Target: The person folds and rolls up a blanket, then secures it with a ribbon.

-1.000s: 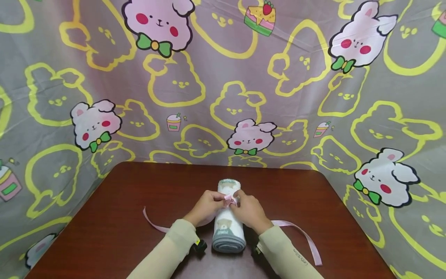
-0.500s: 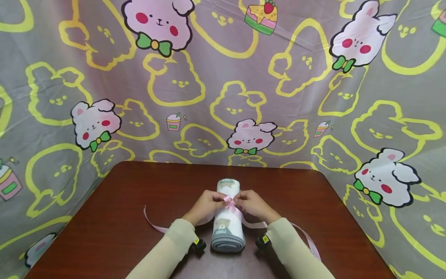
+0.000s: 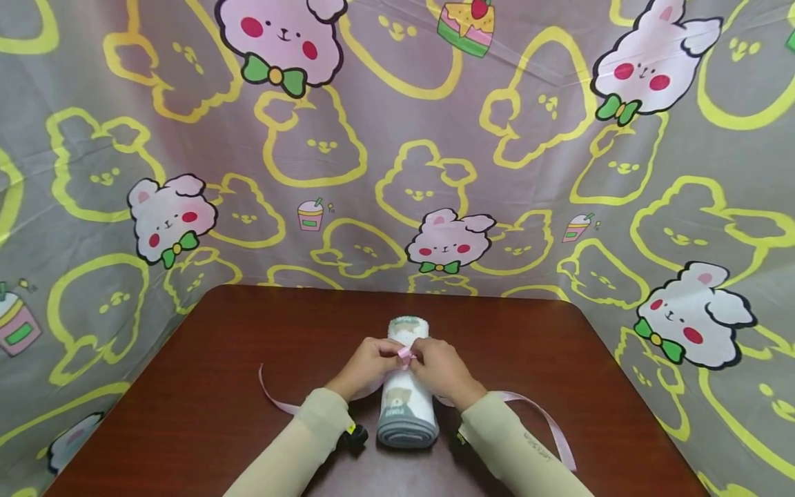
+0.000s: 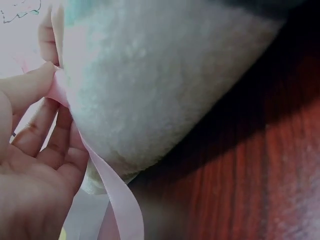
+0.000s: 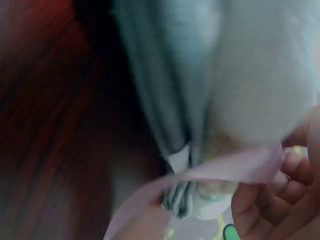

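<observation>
A rolled towel (image 3: pixel 406 397), white with a grey edge and bear prints, lies lengthwise on the table. A pink ribbon (image 3: pixel 405 353) goes round its middle and is looped on top. My left hand (image 3: pixel 368 366) pinches the ribbon at that loop, thumb against fingers; the left wrist view shows a ribbon tail (image 4: pixel 115 190) hanging past the towel's side. From the other side my right hand (image 3: pixel 442 369) pinches the ribbon close to the loop. In the right wrist view its fingers are curled at the ribbon (image 5: pixel 235 167). The fingertips hide much of the knot.
Loose ribbon ends lie on the brown table (image 3: pixel 248 331), one left and one right of the forearms. A grey patterned curtain (image 3: pixel 348 207) stands round the table's back and sides. A dark wrist camera (image 3: pixel 355 440) sits under the left sleeve.
My right hand was at the loop, drew off to the right half a second ago, and is now back at the loop. My left hand has kept its pinch in place.
</observation>
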Available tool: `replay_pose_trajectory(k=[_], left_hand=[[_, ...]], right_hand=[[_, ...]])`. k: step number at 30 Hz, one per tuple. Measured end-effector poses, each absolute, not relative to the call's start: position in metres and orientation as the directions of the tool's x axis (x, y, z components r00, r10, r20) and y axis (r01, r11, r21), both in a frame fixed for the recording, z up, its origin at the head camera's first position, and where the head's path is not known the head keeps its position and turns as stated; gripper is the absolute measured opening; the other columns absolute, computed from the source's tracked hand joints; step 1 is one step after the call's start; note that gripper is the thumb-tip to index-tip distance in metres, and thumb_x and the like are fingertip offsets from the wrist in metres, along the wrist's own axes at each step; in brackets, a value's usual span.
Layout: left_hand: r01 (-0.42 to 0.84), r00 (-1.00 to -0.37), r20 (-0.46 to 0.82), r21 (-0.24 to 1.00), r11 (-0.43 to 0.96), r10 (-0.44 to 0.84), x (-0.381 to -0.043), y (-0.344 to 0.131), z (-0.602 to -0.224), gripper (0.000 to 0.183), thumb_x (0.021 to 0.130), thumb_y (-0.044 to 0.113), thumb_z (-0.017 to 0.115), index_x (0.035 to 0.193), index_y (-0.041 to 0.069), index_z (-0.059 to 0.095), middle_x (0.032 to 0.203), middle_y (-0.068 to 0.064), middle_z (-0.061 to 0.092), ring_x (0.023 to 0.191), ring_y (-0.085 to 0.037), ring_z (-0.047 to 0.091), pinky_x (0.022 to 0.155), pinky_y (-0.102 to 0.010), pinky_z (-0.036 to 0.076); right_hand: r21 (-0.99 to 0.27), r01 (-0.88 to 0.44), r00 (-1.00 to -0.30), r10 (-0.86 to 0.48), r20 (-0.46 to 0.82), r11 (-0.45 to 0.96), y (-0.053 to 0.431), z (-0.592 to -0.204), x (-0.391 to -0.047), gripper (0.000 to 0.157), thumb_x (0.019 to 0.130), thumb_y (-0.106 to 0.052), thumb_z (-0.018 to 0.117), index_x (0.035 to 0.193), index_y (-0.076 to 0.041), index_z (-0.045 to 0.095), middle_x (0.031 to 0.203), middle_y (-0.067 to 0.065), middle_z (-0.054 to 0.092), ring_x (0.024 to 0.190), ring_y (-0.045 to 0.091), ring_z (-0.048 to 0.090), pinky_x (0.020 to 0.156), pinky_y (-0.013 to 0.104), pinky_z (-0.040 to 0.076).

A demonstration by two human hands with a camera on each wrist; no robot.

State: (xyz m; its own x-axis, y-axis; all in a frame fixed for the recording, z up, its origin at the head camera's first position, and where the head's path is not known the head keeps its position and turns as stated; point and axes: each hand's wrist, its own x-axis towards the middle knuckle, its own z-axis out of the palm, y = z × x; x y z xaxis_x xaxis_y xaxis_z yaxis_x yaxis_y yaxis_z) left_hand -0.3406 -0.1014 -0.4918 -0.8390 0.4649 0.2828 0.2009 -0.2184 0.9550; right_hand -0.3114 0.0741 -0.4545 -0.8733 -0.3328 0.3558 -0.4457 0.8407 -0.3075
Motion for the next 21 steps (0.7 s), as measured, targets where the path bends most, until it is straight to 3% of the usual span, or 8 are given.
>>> replay_pose_trajectory(k=[7, 13, 17, 21], left_hand=[[0.117, -0.859, 0.217, 0.965, -0.235, 0.463, -0.341, -0.103, -0.493, 0.023, 0.084, 0.0, 0.073, 0.099, -0.017, 0.068, 0.091, -0.01, 0.07, 0.084, -0.017, 0.065, 0.074, -0.03, 0.054], [0.267, -0.865, 0.261, 0.963, -0.046, 0.43, -0.341, -0.106, -0.492, 0.016, 0.086, 0.008, 0.073, 0.097, -0.005, 0.074, 0.09, -0.007, 0.072, 0.083, -0.012, 0.064, 0.073, -0.026, 0.052], [0.299, -0.862, 0.265, 0.954, 0.011, 0.432, -0.343, -0.107, -0.491, 0.014, 0.087, 0.006, 0.072, 0.097, -0.004, 0.075, 0.09, -0.007, 0.073, 0.083, -0.01, 0.063, 0.072, -0.024, 0.051], [0.291, -0.86, 0.26, 0.957, 0.004, 0.44, -0.346, -0.108, -0.494, 0.015, 0.086, 0.002, 0.072, 0.098, -0.008, 0.073, 0.091, -0.011, 0.072, 0.083, -0.011, 0.063, 0.072, -0.025, 0.051]], right_hand=[[-0.039, -0.447, -0.806, -0.384, 0.45, 0.894, 0.062, -0.463, -0.318, 0.024, 0.082, -0.021, 0.071, 0.082, -0.01, 0.05, 0.06, 0.004, 0.053, 0.055, 0.027, 0.059, 0.048, 0.042, 0.045], [0.029, -0.442, -0.785, -0.403, 0.471, 0.897, 0.062, -0.467, -0.321, 0.027, 0.082, -0.017, 0.071, 0.088, -0.01, 0.045, 0.055, 0.004, 0.05, 0.048, 0.028, 0.056, 0.043, 0.041, 0.041], [-0.069, -0.44, -0.825, -0.372, 0.424, 0.895, 0.065, -0.467, -0.321, 0.023, 0.085, -0.019, 0.069, 0.096, -0.01, 0.051, 0.064, 0.004, 0.058, 0.057, 0.027, 0.061, 0.049, 0.041, 0.046], [-0.312, -0.425, -0.892, -0.335, 0.303, 0.85, 0.073, -0.464, -0.317, 0.028, 0.086, -0.019, 0.068, 0.111, -0.011, 0.058, 0.076, -0.002, 0.062, 0.068, 0.019, 0.061, 0.06, 0.036, 0.048]])
